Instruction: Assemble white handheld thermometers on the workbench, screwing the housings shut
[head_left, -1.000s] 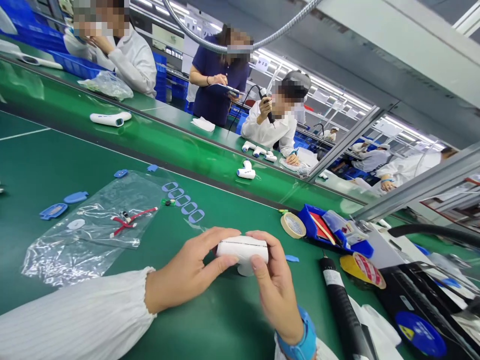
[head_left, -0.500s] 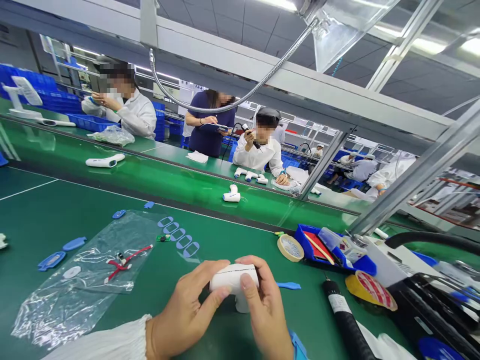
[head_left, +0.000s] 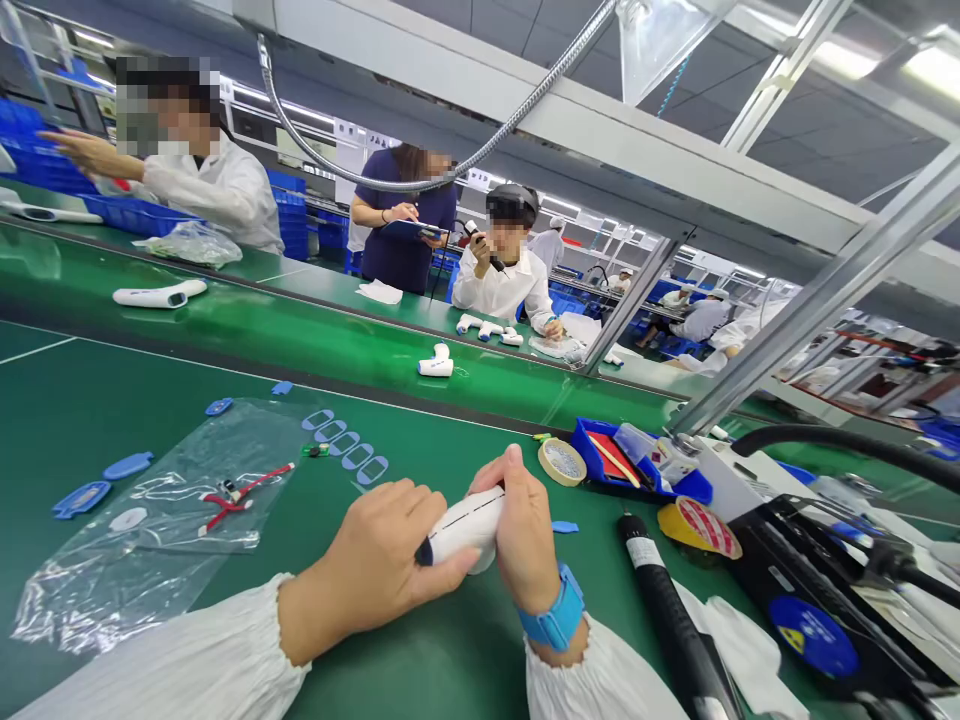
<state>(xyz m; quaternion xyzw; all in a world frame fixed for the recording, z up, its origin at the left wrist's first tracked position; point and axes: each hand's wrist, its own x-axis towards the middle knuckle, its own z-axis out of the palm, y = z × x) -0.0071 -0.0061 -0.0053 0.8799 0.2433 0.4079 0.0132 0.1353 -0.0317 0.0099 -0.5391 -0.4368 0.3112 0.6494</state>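
Both my hands hold a white plastic thermometer body (head_left: pixel 463 520) low over the green table, near the front. My left hand (head_left: pixel 382 560) grips its dark nearer end, fingers curled round it. My right hand (head_left: pixel 521 530) wraps the far end, thumb on top; a blue wristband sits on that wrist. A seam line runs along the casing. A small blue part (head_left: pixel 564 526) lies just right of my right hand.
A clear plastic bag (head_left: pixel 187 500) with red-wired parts lies left, blue covers (head_left: pixel 82 497) and a row of oval blue frames (head_left: pixel 345 443) beside it. Tape roll (head_left: pixel 562 461), blue tray (head_left: pixel 637 465), yellow tape (head_left: pixel 699 527) and black electric screwdriver (head_left: pixel 660 600) at right. Workers sit beyond the green conveyor (head_left: pixel 300 340).
The white casing has tilted, its nearer end now lower in my left hand, and my right hand has closed over the far end. The view has shifted upward and left.
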